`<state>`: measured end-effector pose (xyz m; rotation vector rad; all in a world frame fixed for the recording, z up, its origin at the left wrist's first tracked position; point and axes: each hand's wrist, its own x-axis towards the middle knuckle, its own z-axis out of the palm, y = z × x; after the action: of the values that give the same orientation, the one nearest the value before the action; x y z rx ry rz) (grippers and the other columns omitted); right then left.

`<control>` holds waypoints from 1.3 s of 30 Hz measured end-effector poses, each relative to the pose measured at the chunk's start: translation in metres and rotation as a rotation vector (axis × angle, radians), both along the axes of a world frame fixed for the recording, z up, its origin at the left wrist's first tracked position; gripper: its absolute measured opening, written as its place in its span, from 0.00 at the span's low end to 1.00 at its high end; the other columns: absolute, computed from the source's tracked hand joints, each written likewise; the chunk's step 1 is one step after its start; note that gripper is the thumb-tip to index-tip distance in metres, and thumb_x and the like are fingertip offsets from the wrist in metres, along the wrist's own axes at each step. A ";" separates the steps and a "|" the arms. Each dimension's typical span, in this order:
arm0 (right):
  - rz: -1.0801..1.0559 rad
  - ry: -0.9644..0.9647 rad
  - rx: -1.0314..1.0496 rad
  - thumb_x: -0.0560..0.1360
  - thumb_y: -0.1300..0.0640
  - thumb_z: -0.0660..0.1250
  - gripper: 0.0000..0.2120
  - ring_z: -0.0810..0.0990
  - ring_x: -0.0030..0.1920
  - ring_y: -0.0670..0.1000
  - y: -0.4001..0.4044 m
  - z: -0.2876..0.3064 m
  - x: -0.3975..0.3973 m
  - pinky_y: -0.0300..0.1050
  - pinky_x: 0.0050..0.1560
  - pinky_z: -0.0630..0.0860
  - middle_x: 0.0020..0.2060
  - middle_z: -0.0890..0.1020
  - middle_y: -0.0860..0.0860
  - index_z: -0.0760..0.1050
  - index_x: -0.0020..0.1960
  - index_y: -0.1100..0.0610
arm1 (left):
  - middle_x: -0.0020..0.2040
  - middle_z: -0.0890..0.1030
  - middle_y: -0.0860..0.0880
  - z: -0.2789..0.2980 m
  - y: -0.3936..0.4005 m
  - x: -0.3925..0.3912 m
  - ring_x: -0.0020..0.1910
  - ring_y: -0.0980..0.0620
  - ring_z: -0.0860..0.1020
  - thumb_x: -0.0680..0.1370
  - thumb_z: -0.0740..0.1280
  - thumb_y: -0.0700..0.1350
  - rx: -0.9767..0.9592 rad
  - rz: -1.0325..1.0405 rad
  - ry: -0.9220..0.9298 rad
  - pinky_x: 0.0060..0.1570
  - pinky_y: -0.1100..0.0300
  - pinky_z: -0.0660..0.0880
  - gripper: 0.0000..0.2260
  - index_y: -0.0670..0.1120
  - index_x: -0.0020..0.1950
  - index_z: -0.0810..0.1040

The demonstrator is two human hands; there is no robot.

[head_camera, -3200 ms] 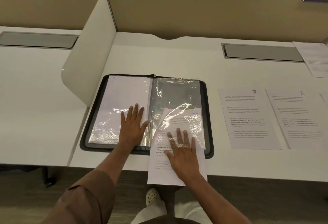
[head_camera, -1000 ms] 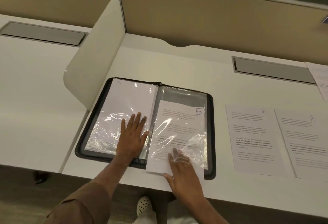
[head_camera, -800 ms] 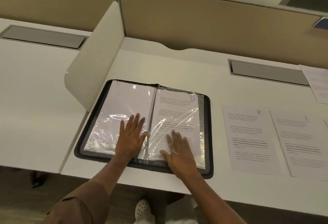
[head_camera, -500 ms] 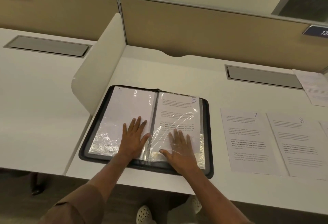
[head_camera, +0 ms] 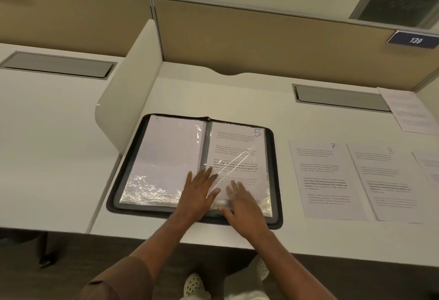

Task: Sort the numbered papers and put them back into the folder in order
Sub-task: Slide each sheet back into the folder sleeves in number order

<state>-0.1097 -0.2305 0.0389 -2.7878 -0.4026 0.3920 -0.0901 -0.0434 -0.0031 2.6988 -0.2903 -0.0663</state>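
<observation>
A black zip folder (head_camera: 276,176) lies open on the white desk with clear plastic sleeves on both sides. The paper numbered 5 (head_camera: 240,147) sits fully inside the right sleeve. A blank-looking sheet (head_camera: 171,147) fills the left sleeve. My left hand (head_camera: 198,192) rests flat near the spine, its fingertips reaching onto the right page. My right hand (head_camera: 244,204) lies flat at the bottom of the right sleeve, its fingertips under the plastic. Papers numbered 7 (head_camera: 325,181) and 8 (head_camera: 389,185) lie side by side to the right of the folder.
A white curved divider (head_camera: 128,100) stands just left of the folder. Another sheet (head_camera: 411,112) lies at the far right back, beside a grey cable hatch (head_camera: 339,97). A further sheet's edge (head_camera: 430,169) shows right of paper 8. The desk's front edge is close below the folder.
Paper 5 slid from sticking out over the desk edge fully up into the right sleeve. My left hand shifted right toward the spine.
</observation>
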 end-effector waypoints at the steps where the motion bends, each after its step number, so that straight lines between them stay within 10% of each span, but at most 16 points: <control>1: -0.046 0.010 0.082 0.83 0.40 0.58 0.30 0.51 0.81 0.49 -0.005 0.009 -0.004 0.45 0.75 0.45 0.81 0.54 0.46 0.57 0.81 0.49 | 0.82 0.54 0.52 0.001 -0.003 -0.001 0.82 0.51 0.50 0.82 0.38 0.66 0.015 -0.007 0.012 0.79 0.41 0.43 0.33 0.53 0.80 0.61; 5: -0.393 -0.102 0.521 0.82 0.50 0.64 0.10 0.82 0.53 0.41 -0.029 0.035 -0.020 0.45 0.61 0.80 0.54 0.84 0.40 0.82 0.60 0.49 | 0.83 0.52 0.52 0.001 -0.007 -0.005 0.82 0.49 0.47 0.82 0.39 0.65 0.073 -0.018 0.041 0.78 0.43 0.36 0.32 0.54 0.81 0.59; 8: -0.673 -0.247 0.711 0.82 0.56 0.65 0.08 0.83 0.40 0.44 -0.047 0.041 -0.013 0.45 0.43 0.84 0.39 0.84 0.43 0.83 0.51 0.52 | 0.83 0.51 0.52 0.003 -0.008 -0.002 0.82 0.49 0.46 0.81 0.37 0.66 0.095 -0.028 0.067 0.77 0.42 0.34 0.33 0.54 0.81 0.57; 22: -0.981 0.158 0.622 0.78 0.52 0.71 0.10 0.79 0.33 0.52 -0.071 0.010 0.051 0.50 0.41 0.81 0.35 0.83 0.54 0.78 0.39 0.55 | 0.79 0.64 0.45 0.020 -0.022 0.005 0.79 0.40 0.61 0.79 0.42 0.70 0.279 -0.038 0.062 0.73 0.31 0.33 0.36 0.51 0.79 0.63; 28: -0.948 0.133 0.595 0.77 0.56 0.71 0.03 0.82 0.44 0.53 -0.070 0.003 0.048 0.54 0.52 0.82 0.41 0.83 0.50 0.80 0.44 0.52 | 0.83 0.52 0.43 0.032 -0.073 -0.001 0.81 0.41 0.52 0.81 0.55 0.66 0.260 -0.129 0.106 0.77 0.34 0.42 0.33 0.49 0.81 0.56; 39: -0.963 0.203 0.863 0.79 0.57 0.68 0.04 0.85 0.46 0.55 -0.068 0.008 0.046 0.48 0.45 0.83 0.45 0.86 0.52 0.81 0.48 0.55 | 0.73 0.69 0.46 0.027 -0.105 0.005 0.68 0.44 0.69 0.77 0.61 0.69 0.206 -0.117 0.061 0.70 0.44 0.67 0.32 0.49 0.72 0.69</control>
<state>-0.0633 -0.2981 0.0471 -1.7742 0.6592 0.1797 -0.0849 -0.1481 0.0242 2.8744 -0.4449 -0.2237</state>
